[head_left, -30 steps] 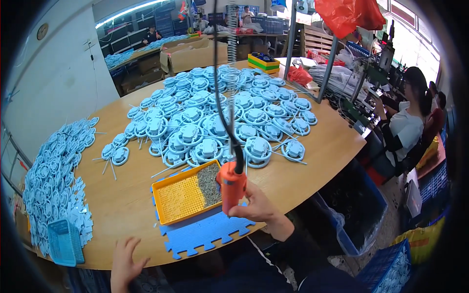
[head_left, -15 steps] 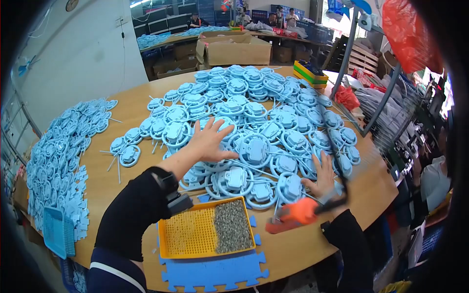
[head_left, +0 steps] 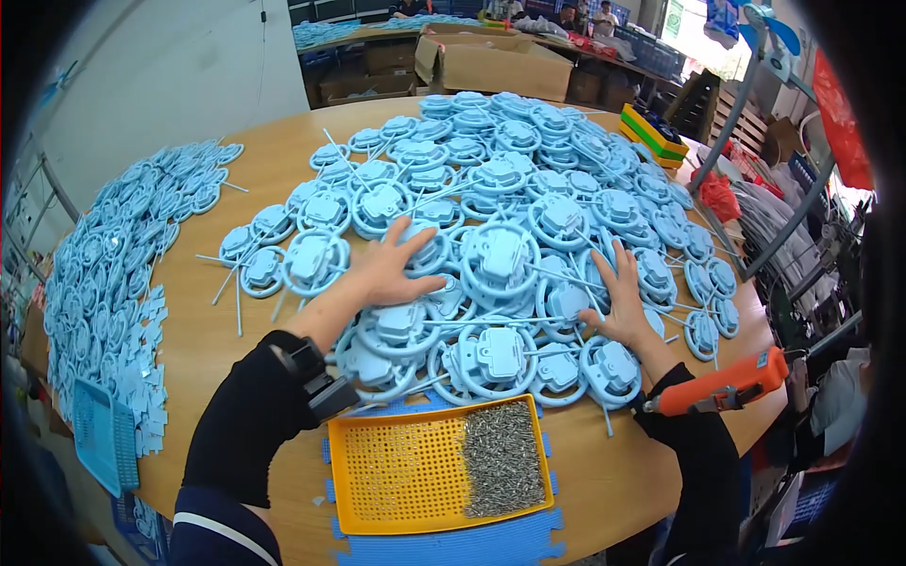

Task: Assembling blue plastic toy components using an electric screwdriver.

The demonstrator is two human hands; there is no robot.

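In the head view, the left hand [head_left: 392,269], fingers spread wide, lies over the heap of light-blue ring-shaped plastic parts [head_left: 500,257] filling the centre. Right of centre, the right hand [head_left: 625,307] is also wide, at the heap's near side. An orange power screwdriver [head_left: 722,385] hangs lower right, overlapping the right sleeve [head_left: 694,443]. Lower centre, a yellow perforated tray [head_left: 396,464] holds small silver screws [head_left: 505,462].

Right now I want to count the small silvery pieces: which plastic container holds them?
The yellow tray on the blue mat: silvery pieces are heaped in its right side. The light-blue basket shows none; the stacked yellow-and-green trays hold dark things.
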